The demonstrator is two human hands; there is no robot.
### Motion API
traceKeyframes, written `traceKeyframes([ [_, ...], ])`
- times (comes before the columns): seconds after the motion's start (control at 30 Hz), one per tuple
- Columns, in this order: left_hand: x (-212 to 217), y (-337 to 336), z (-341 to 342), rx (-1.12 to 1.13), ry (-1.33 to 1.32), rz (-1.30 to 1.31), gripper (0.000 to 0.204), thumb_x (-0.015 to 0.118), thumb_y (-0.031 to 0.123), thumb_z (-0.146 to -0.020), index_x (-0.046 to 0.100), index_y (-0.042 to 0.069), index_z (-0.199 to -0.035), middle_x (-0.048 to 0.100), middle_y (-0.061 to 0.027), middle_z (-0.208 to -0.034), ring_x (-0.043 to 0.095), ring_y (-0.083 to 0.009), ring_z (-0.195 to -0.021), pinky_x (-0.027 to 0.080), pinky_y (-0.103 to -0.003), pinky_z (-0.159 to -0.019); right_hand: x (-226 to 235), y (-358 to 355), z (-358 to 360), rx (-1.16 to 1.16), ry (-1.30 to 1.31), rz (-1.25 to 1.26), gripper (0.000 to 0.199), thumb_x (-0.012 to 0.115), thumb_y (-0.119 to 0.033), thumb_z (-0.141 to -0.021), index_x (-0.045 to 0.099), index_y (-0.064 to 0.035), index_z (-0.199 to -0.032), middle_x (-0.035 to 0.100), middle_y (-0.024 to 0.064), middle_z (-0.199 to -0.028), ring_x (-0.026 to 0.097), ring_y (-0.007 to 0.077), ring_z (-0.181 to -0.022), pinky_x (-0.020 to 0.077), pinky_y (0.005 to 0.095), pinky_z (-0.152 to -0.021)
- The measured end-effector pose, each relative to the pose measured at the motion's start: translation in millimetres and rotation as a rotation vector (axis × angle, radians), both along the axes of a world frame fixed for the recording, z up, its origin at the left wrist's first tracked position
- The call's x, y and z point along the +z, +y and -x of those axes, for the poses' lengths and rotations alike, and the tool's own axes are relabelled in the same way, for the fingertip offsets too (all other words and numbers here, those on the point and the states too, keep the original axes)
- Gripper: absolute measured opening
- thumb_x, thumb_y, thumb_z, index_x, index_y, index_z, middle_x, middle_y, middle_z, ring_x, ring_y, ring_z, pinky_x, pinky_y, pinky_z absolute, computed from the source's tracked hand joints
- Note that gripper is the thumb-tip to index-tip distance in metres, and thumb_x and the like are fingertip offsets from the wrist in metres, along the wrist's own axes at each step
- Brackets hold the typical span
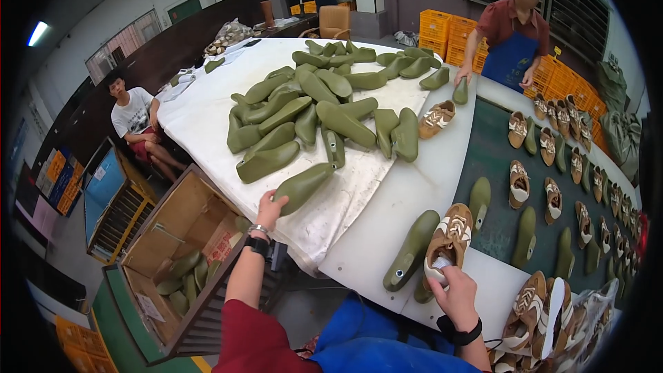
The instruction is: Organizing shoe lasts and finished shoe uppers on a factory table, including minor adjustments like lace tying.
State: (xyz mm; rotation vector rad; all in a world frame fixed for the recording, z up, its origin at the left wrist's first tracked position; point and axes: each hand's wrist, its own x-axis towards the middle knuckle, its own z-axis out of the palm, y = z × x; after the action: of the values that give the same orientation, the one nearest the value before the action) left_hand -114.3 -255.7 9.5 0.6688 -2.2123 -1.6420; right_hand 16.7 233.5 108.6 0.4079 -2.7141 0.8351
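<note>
My left hand [270,210] is closed on one end of an olive-green shoe last [304,188], which tilts up over the near edge of the white cloth. At the lower right, my right hand [456,297] grips the heel of a brown sneaker [452,231] with white stripes and laces. The sneaker's toe points away from me; its opening faces my fingers. Left of it lies another green last [413,250], with a further last [479,202] on its right. A heap of green lasts [276,114] covers the middle of the cloth-covered table [200,114].
Beyond the white ledge [373,235], a green conveyor belt [497,135] carries rows of sneakers and lasts. Piled sneakers [528,311] stand at the near right. A wooden crate [148,269] of lasts sits lower left. Across the table, a co-worker [511,34] holds a last; another person [135,114] sits left.
</note>
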Motion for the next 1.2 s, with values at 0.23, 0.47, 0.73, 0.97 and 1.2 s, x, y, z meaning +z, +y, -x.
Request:
traceKeyframes([
  [0.23,93,73,21,-0.141,0.15,-0.079,0.035,0.073,0.012,-0.077,0.054,0.002,-0.105,0.065,-0.0108,-0.085,0.064,-0.0151,-0.073,0.052,-0.027,-0.064,-5,5,-1,-0.011,0.019,0.041,0.023,0.072,-0.024,-0.073,0.059,-0.0074,-0.083,0.058,0.0093,-0.07,0.059,0.0299,-0.064,0.0458,0.0392,-0.057],
  [0.47,62,174,98,-0.54,0.029,-0.153,0.036,0.073,0.012,-0.078,0.056,0.003,-0.108,0.063,-0.007,-0.095,0.059,-0.0137,-0.086,0.049,-0.027,-0.077,-6,6,-3,-0.01,0.04,0.011,0.024,0.071,-0.027,-0.075,0.059,-0.0086,-0.084,0.058,0.0087,-0.071,0.06,0.0296,-0.066,0.0468,0.0393,-0.057],
  [0.73,13,270,79,-1.062,-0.057,0.833,0.072,0.068,0.051,-0.075,0.052,0.005,-0.128,0.039,-0.0289,-0.135,0.034,-0.0436,-0.127,0.029,-0.046,-0.108,-8,14,2,-0.002,0.024,0.046,0.024,0.069,-0.029,-0.077,0.06,-0.0091,-0.088,0.06,0.0089,-0.074,0.062,0.0295,-0.067,0.0485,0.0395,-0.059],
  [0.97,22,260,19,-1.292,0.155,0.764,0.069,0.073,0.044,-0.073,0.052,0.005,-0.125,0.035,-0.0337,-0.135,0.028,-0.0525,-0.127,0.025,-0.054,-0.108,36,69,56,-0.032,-0.146,0.033,0.029,0.068,-0.03,-0.08,0.062,-0.0072,-0.097,0.063,0.0126,-0.079,0.064,0.03,-0.071,0.0496,0.0372,-0.063],
  [1.2,54,268,-55,-1.231,0.316,0.934,0.084,0.078,0.049,-0.065,0.05,-0.002,-0.124,0.033,-0.031,-0.134,0.026,-0.0549,-0.124,0.024,-0.06,-0.105,14,127,208,-0.202,-0.09,-0.011,0.029,0.063,-0.025,-0.078,0.062,-0.0059,-0.099,0.065,0.0174,-0.09,0.062,0.0354,-0.087,0.0489,0.0429,-0.078],
])
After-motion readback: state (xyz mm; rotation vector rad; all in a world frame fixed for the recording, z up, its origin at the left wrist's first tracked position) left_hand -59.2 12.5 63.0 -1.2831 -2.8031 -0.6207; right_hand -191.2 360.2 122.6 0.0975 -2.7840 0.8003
